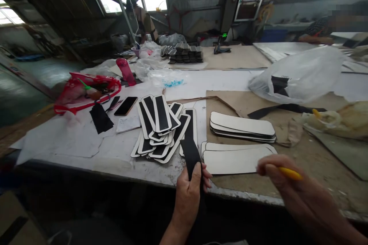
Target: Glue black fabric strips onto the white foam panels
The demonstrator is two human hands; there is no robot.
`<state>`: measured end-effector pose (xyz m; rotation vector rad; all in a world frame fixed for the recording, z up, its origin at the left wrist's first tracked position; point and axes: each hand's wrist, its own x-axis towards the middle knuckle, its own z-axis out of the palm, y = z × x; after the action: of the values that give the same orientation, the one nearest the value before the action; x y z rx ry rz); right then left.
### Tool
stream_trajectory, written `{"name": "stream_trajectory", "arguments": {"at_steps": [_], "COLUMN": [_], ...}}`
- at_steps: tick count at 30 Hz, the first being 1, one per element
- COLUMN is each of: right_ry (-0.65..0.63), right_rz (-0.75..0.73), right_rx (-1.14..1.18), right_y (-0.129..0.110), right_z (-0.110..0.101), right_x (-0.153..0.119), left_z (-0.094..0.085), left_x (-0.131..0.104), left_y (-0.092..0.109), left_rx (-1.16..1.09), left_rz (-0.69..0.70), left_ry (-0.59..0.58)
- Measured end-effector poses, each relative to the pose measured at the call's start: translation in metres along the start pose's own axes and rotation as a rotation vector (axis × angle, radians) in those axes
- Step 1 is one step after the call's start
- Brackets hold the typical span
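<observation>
Gripping black strip point(189, 152), left hand point(190, 187); perhaps a yellow tool point(291, 173), right hand point(299, 189).

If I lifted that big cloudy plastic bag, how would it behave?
The bag would probably sag and crumple, since its thin film looks creased. Its puffed-up shape suggests it's light for its size, though the contents are hard to see.

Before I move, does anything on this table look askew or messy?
The black-centred white panels lie in a crooked, fanned heap, unlike the neater white stacks to their right. The white sheet looks smudged near the table edge.
</observation>
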<state>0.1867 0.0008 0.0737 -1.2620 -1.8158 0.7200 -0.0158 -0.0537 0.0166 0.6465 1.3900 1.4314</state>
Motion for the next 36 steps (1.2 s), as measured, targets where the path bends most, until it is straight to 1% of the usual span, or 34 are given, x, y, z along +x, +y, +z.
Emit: {"name": "stream_trajectory", "arguments": {"at_steps": [1, 3, 6, 7, 8, 10, 13, 16, 18, 20, 21, 22, 24, 25, 26, 28, 30, 31, 33, 36], "right_ry": [-0.097, -0.288, -0.537, -0.583, -0.598, -0.543, -0.366, -0.211, -0.114, -0.056, -0.064, -0.101, -0.23, -0.306, -0.391, -0.581, -0.762, -0.83, -0.905, -0.941], "right_rz": [0.011, 0.088, 0.326, 0.4, 0.455, 0.503, 0.496, 0.487, 0.463, 0.422, 0.411, 0.403, 0.357, 0.324, 0.28, 0.181, 0.098, 0.061, 0.009, -0.027], "right_rx": [0.037, 0.178, 0.594, 0.719, 0.813, 0.865, 0.71, 0.506, 0.447, 0.432, 0.408, 0.361, 0.207, 0.114, 0.026, -0.11, -0.2, -0.233, -0.283, -0.352], "right_y": [-0.006, -0.013, -0.018, -0.02, -0.021, -0.024, -0.023, -0.015, -0.006, 0.005, 0.01, 0.014, 0.02, 0.022, 0.023, 0.023, 0.024, 0.024, 0.027, 0.033], "right_z": [0.013, 0.038, 0.065, 0.07, 0.074, 0.075, 0.07, 0.059, 0.049, 0.034, 0.025, 0.016, 0.001, -0.005, -0.007, -0.004, 0.009, 0.018, 0.037, 0.061], "right_x": [0.005, 0.012, 0.015, 0.012, 0.009, 0.002, -0.006, -0.006, -0.001, 0.006, 0.011, 0.016, 0.026, 0.031, 0.036, 0.046, 0.057, 0.062, 0.072, 0.083], "left_z": [0.003, 0.008, 0.014, 0.015, 0.016, 0.019, 0.023, 0.028, 0.027, 0.022, 0.017, 0.012, 0.0, -0.005, -0.009, -0.013, -0.012, -0.009, -0.004, 0.001], "left_x": [-0.005, -0.014, -0.021, -0.022, -0.022, -0.024, -0.027, -0.034, -0.039, -0.042, -0.043, -0.041, -0.034, -0.029, -0.022, -0.005, 0.011, 0.018, 0.029, 0.04], "left_y": [0.003, 0.008, 0.009, 0.008, 0.005, -0.001, -0.016, -0.034, -0.044, -0.049, -0.049, -0.047, -0.043, -0.04, -0.037, -0.034, -0.032, -0.031, -0.029, -0.025], "left_rx": [-0.039, -0.063, -0.062, -0.065, -0.07, -0.077, -0.039, 0.025, 0.042, 0.059, 0.072, 0.086, 0.103, 0.103, 0.097, 0.088, 0.107, 0.133, 0.2, 0.266], "left_rz": [-0.012, -0.027, -0.044, -0.049, -0.054, -0.062, -0.067, -0.062, -0.074, -0.103, -0.115, -0.126, -0.149, -0.161, -0.173, -0.187, -0.182, -0.178, -0.173, -0.186], "left_ry": [-0.028, -0.074, -0.144, -0.158, -0.162, -0.152, -0.16, -0.243, -0.284, -0.25, -0.199, -0.124, 0.056, 0.129, 0.17, 0.176, 0.136, 0.118, 0.092, 0.061]}}
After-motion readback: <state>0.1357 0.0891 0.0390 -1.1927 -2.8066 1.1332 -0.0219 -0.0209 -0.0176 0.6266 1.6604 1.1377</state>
